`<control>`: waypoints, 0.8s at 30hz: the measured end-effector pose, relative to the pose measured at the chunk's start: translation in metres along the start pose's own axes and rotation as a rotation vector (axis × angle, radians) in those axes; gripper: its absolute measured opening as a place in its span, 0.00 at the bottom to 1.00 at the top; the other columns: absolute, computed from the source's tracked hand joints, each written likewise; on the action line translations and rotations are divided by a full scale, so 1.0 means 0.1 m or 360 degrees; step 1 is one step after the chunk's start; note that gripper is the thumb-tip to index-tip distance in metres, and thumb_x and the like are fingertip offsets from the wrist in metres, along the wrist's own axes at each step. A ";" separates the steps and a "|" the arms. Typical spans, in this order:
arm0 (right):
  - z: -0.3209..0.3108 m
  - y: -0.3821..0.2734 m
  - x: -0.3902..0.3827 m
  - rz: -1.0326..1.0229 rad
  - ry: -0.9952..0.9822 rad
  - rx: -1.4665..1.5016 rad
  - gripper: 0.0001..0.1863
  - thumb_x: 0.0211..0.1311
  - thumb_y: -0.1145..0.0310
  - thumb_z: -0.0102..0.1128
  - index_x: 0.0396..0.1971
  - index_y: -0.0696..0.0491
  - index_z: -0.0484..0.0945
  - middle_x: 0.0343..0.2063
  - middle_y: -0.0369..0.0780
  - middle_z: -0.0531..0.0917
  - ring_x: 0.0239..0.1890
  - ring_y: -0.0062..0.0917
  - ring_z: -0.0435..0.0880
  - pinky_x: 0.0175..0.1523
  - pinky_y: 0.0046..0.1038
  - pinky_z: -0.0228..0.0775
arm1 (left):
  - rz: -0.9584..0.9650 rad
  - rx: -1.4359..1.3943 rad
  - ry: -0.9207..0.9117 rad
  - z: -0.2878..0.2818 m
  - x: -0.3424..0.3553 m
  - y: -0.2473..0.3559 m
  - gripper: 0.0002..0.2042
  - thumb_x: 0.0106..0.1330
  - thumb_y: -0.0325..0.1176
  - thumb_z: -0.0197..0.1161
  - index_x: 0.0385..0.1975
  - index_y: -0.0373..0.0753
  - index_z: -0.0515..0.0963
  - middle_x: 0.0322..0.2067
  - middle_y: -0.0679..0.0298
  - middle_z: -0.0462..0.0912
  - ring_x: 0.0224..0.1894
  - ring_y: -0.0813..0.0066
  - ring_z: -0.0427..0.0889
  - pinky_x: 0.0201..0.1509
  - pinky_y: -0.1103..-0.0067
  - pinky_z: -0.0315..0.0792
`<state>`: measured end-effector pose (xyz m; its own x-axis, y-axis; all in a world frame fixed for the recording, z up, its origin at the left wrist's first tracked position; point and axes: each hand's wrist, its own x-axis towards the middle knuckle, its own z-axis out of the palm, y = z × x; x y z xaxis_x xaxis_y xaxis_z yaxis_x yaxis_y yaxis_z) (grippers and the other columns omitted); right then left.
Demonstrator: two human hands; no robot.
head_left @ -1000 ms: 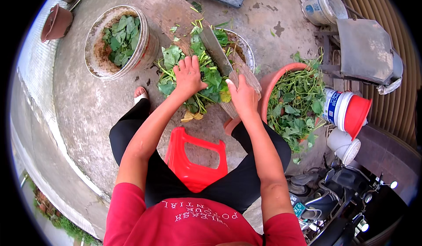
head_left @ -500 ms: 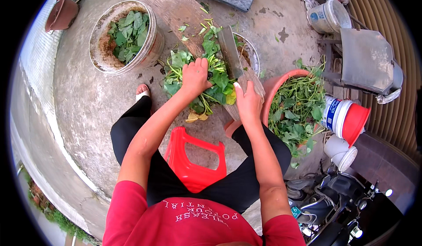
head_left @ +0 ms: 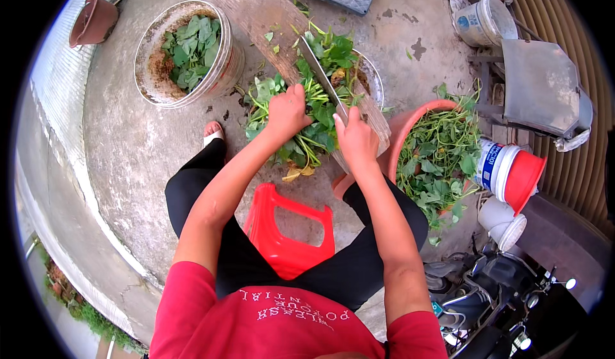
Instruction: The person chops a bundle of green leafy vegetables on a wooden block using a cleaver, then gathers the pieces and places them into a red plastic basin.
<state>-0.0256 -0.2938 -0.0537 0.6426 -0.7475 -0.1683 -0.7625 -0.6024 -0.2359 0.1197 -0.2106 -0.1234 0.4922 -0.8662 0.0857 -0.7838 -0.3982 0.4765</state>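
A bunch of leafy green stems (head_left: 306,146) lies across a long wooden board (head_left: 253,9). My left hand (head_left: 288,113) is closed over the bunch, pressing it on the board. My right hand (head_left: 357,142) grips a large knife (head_left: 320,72), whose handle is hidden in the fingers. The blade points away and to the left, seen nearly edge-on, and crosses the greens just right of my left hand. Cut leaves (head_left: 338,50) lie beyond the blade, partly over a round white container (head_left: 375,80) beside the board.
At the far left stands a dirty white bucket (head_left: 150,80) with leaves inside. A wide reddish tub (head_left: 402,125) heaped with leafy stems is by my right leg. A red plastic stool (head_left: 288,253) sits between my legs. A motorcycle (head_left: 493,288) stands at the lower right.
The knife has turned from showing its broad face to nearly edge-on, and its tip has shifted left over the greens. My left hand keeps its hold on the bunch.
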 end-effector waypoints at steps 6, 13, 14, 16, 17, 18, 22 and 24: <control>-0.05 0.00 0.01 0.0076 -0.0053 0.0131 0.20 0.61 0.50 0.51 0.37 0.54 0.66 0.18 0.51 0.79 0.25 0.50 0.79 0.30 0.48 0.67 | 0.0017 -0.0118 0.0039 0.00 0.02 -0.04 0.26 0.33 0.34 0.70 0.30 0.35 0.61 0.22 0.53 0.74 0.22 0.53 0.77 0.24 0.65 0.71; -0.15 0.08 0.00 0.0332 -0.0010 0.0396 0.22 0.60 0.51 0.52 0.41 0.56 0.67 0.21 0.55 0.78 0.30 0.53 0.78 0.35 0.48 0.68 | -0.0026 -0.0057 -0.0011 0.03 0.02 -0.05 0.25 0.33 0.35 0.70 0.30 0.35 0.64 0.24 0.55 0.75 0.23 0.57 0.78 0.25 0.67 0.72; -0.18 0.05 -0.01 0.0415 -0.0111 0.0334 0.23 0.59 0.51 0.52 0.41 0.57 0.68 0.21 0.55 0.78 0.31 0.53 0.78 0.36 0.48 0.68 | -0.0038 -0.0060 -0.0028 0.03 0.02 -0.05 0.25 0.33 0.35 0.70 0.30 0.35 0.64 0.24 0.54 0.75 0.23 0.57 0.78 0.25 0.68 0.72; -0.15 0.09 -0.03 0.0389 -0.0060 0.0362 0.23 0.59 0.50 0.52 0.41 0.57 0.68 0.21 0.55 0.78 0.30 0.53 0.78 0.35 0.48 0.68 | -0.0050 -0.0060 -0.0043 0.02 0.02 -0.05 0.24 0.33 0.35 0.69 0.30 0.35 0.64 0.24 0.54 0.75 0.23 0.57 0.78 0.24 0.68 0.72; -0.14 0.10 -0.05 0.0367 -0.0015 0.0389 0.23 0.59 0.50 0.52 0.41 0.56 0.68 0.21 0.54 0.78 0.30 0.53 0.78 0.35 0.47 0.68 | -0.0023 -0.0073 -0.0017 0.00 0.02 -0.04 0.24 0.34 0.34 0.69 0.30 0.35 0.64 0.24 0.54 0.75 0.23 0.57 0.78 0.24 0.68 0.72; -0.14 0.11 -0.07 0.0366 -0.0019 0.0389 0.23 0.59 0.50 0.52 0.41 0.56 0.68 0.21 0.54 0.78 0.30 0.53 0.78 0.35 0.47 0.68 | 0.0003 -0.0084 0.0009 -0.02 0.02 -0.04 0.24 0.34 0.34 0.69 0.30 0.35 0.64 0.24 0.54 0.75 0.23 0.56 0.78 0.24 0.68 0.72; -0.15 0.18 -0.09 0.0368 0.0092 0.0324 0.22 0.60 0.51 0.52 0.41 0.56 0.68 0.20 0.53 0.78 0.29 0.52 0.78 0.34 0.48 0.67 | -0.0032 -0.0126 -0.0082 -0.07 0.01 -0.03 0.24 0.37 0.33 0.68 0.31 0.35 0.62 0.25 0.52 0.75 0.25 0.52 0.78 0.27 0.64 0.72; -0.20 0.27 -0.09 0.0404 0.0116 0.0311 0.21 0.60 0.51 0.52 0.40 0.56 0.68 0.19 0.53 0.78 0.28 0.52 0.78 0.34 0.48 0.66 | -0.0026 -0.0118 -0.0062 -0.18 0.05 0.09 0.23 0.37 0.32 0.68 0.30 0.36 0.62 0.25 0.52 0.75 0.25 0.51 0.77 0.27 0.63 0.71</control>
<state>-0.0540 -0.3087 -0.0396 0.4212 -0.8894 -0.1778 -0.8645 -0.3344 -0.3753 0.1217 -0.2135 -0.1031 0.4886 -0.8714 0.0438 -0.7447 -0.3904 0.5413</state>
